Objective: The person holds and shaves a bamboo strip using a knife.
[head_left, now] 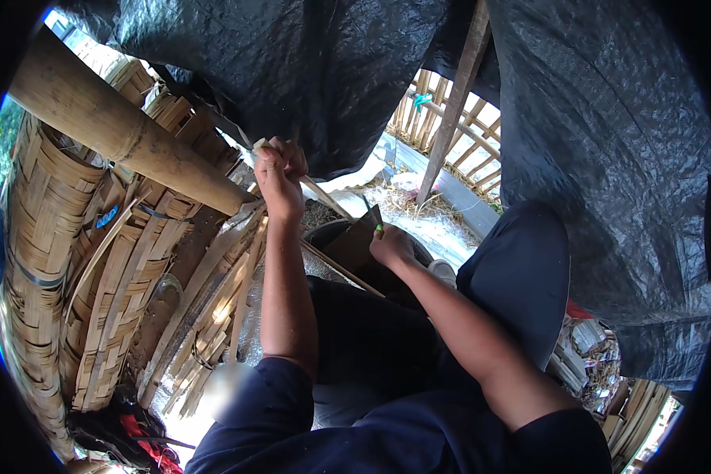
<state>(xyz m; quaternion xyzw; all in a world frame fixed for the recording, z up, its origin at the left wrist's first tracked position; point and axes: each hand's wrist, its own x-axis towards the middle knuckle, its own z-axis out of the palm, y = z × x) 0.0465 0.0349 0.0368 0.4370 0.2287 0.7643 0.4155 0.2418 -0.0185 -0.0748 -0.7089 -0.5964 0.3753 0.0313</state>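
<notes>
My left hand (280, 172) is raised ahead of me, its fingers wrapped round a thin pale bamboo strip (329, 199). One short end of the strip pokes out above the fist, and the longer part slants down toward my right hand. My right hand (392, 246) is closed on a knife (369, 207), whose dark blade points up and away. A bit of bright green shows at its grip; most of the handle is hidden by the fingers. The strip's lower end comes close to the blade, and I cannot tell whether they touch.
A thick bamboo pole (126, 130) slants in from the upper left. Rolls of woven bamboo (51, 213) and split bamboo strips (213, 316) crowd the left. Black plastic sheeting (600, 142) hangs ahead and right, beside a wooden post (454, 103). My bent knee (521, 268) is at the right.
</notes>
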